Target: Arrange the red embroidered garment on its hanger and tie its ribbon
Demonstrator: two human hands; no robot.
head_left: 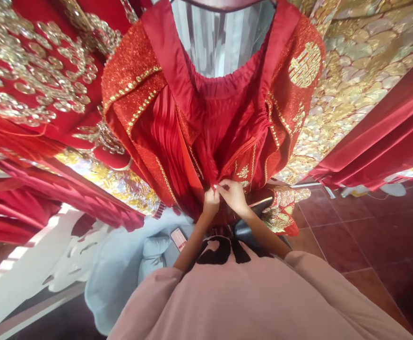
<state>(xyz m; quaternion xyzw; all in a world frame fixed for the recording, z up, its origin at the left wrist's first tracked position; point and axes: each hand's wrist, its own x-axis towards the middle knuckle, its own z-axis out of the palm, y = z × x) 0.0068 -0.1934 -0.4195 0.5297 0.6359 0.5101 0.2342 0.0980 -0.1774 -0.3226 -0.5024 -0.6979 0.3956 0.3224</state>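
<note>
A red skirt (167,113) with glittery panels, gold beaded trim and pleats hangs in front of me from a dark hanger (224,5) by two wide straps. My left hand (211,199) is closed on the red fabric at the middle of the skirt. Touching it from the right, my right hand (233,196) pinches at the same spot. Just what lies between the fingertips is too small to make out. Above the hands the gathered waistband (224,87) hangs open in a loop. A gold round emblem (305,65) shows on the right panel.
Red garments with crystal decoration (32,71) hang at the left, and a gold embroidered garment (355,85) at the right. A light blue armchair (110,274) stands below left, with a phone (178,239) on it. Tiled floor (344,236) shows at the right.
</note>
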